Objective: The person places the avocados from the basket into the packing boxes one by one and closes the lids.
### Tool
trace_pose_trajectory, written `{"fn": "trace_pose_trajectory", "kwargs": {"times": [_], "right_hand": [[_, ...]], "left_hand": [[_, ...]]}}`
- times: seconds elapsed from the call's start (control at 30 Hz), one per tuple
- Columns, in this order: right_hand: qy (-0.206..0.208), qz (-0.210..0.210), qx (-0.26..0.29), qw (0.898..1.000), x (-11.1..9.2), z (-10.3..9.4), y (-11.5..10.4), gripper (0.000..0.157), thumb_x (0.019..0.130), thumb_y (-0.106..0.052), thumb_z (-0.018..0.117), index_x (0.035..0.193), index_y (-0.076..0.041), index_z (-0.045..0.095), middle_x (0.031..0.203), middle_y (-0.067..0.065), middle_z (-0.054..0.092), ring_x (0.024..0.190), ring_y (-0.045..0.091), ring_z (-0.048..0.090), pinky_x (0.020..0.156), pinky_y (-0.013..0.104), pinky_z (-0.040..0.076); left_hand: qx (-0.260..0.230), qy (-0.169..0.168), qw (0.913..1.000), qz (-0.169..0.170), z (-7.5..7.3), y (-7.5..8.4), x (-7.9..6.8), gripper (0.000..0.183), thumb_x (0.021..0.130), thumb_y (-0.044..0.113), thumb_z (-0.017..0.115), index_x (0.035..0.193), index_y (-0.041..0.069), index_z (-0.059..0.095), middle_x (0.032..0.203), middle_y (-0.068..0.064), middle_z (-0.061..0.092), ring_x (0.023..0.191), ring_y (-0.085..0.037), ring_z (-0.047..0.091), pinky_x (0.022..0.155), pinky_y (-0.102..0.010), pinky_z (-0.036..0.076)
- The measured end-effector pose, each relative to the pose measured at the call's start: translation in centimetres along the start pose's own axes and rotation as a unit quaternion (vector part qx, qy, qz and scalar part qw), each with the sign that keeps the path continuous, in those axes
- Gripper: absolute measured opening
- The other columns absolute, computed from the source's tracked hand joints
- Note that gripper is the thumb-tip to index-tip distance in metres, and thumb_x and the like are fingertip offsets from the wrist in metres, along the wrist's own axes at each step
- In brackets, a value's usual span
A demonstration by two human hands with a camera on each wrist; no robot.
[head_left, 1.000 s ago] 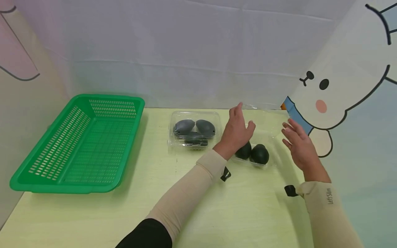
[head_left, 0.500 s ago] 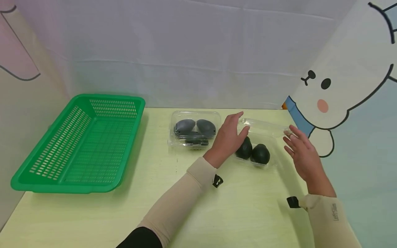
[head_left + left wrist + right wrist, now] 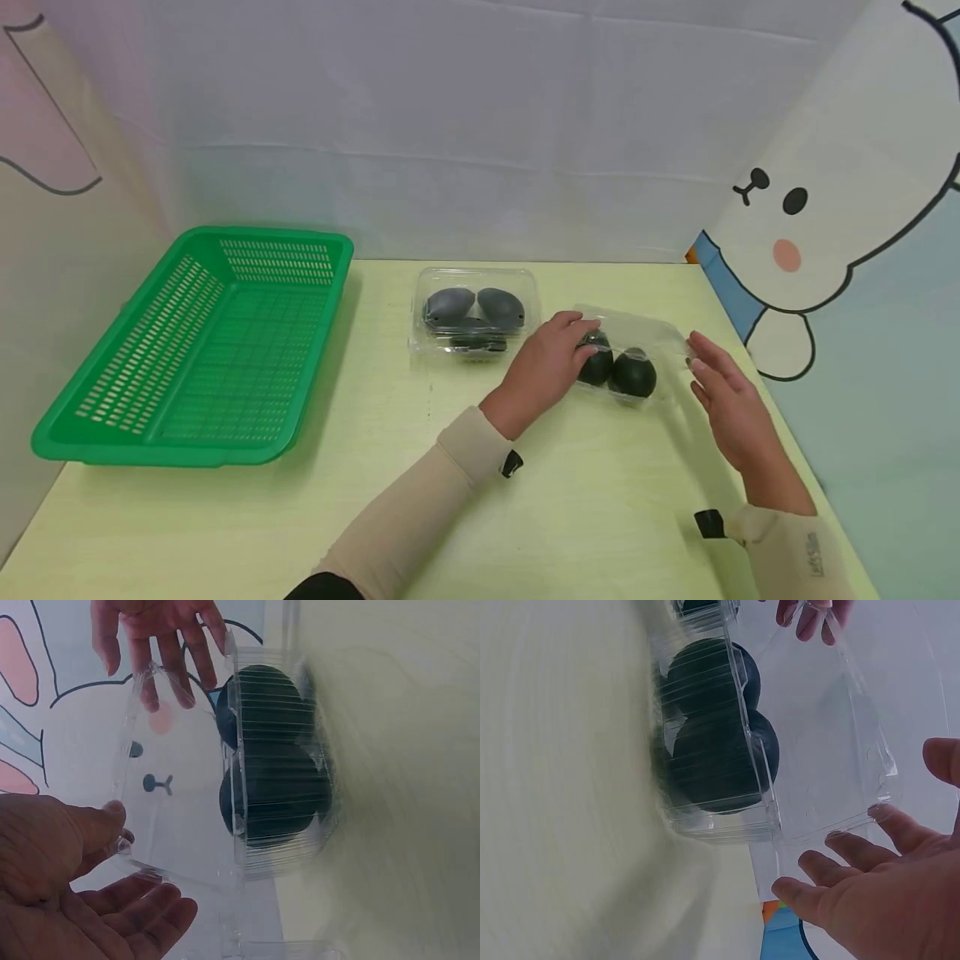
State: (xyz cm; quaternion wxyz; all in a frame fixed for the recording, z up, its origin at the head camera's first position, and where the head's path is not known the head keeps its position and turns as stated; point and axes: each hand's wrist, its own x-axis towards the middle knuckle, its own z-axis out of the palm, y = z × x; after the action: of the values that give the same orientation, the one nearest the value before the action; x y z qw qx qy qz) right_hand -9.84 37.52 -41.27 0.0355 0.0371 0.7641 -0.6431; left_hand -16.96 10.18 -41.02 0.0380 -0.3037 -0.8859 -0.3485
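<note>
Two dark avocados [image 3: 633,375] sit side by side in a clear plastic clamshell box [image 3: 281,859] on the table. Its hinged lid [image 3: 645,329] is raised part way and slants over them. My left hand [image 3: 542,367] pinches the lid's near left corner between thumb and fingers, as the left wrist view shows. On the other side, my right hand [image 3: 738,408] has its fingers spread straight, their tips touching the lid's right edge in the right wrist view. A second clamshell box [image 3: 474,277], lid down, stands left of the first with several dark avocado-like fruits inside.
A green plastic basket [image 3: 183,457] with slotted sides stands at the left of the pale yellow table [image 3: 600,508]. A white cloth wall [image 3: 450,200] closes off the back, and a cartoon-printed cloth [image 3: 885,333] borders the right side.
The lid has swung down toward the avocados from a more upright position. My left hand has come down and nearer with the lid's corner; my right hand has also lowered beside it.
</note>
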Motion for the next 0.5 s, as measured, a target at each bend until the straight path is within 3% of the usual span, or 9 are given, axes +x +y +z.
{"fn": "trace_pose_trajectory", "kwargs": {"times": [0.17, 0.33, 0.5], "right_hand": [[-0.001, 0.004, -0.033, 0.999, -0.45, 0.17, 0.46, 0.068, 0.111, -0.039, 0.046, 0.167, -0.013, 0.017, 0.172, 0.005, 0.011, 0.154, 0.021, 0.015, 0.115, 0.013, 0.025], [-0.006, 0.006, -0.055, 0.998, -0.74, 0.45, 0.63, 0.069, 0.111, -0.039, 0.045, 0.166, -0.01, 0.014, 0.172, 0.01, 0.01, 0.153, 0.02, 0.016, 0.112, 0.01, 0.026], [-0.004, 0.016, -0.096, 0.995, -0.84, 0.55, 0.47, 0.07, 0.111, -0.043, 0.042, 0.167, -0.013, 0.012, 0.172, 0.011, 0.009, 0.156, 0.032, 0.011, 0.104, 0.003, 0.027]], "left_hand": [[0.013, -0.013, 0.9997, 0.018, 0.27, -0.23, -0.72, 0.04, 0.106, 0.022, 0.06, 0.145, 0.012, 0.058, 0.149, -0.013, 0.051, 0.126, -0.021, 0.06, 0.101, -0.025, 0.049], [0.015, -0.012, 0.9995, 0.026, 0.51, -0.54, -0.98, 0.041, 0.106, 0.021, 0.062, 0.145, 0.012, 0.058, 0.147, -0.013, 0.052, 0.124, -0.021, 0.061, 0.098, -0.026, 0.051], [0.027, -0.008, 0.999, 0.035, 0.69, -0.77, -1.09, 0.041, 0.106, 0.022, 0.061, 0.146, 0.013, 0.058, 0.147, -0.013, 0.052, 0.123, -0.022, 0.062, 0.097, -0.027, 0.052]]}}
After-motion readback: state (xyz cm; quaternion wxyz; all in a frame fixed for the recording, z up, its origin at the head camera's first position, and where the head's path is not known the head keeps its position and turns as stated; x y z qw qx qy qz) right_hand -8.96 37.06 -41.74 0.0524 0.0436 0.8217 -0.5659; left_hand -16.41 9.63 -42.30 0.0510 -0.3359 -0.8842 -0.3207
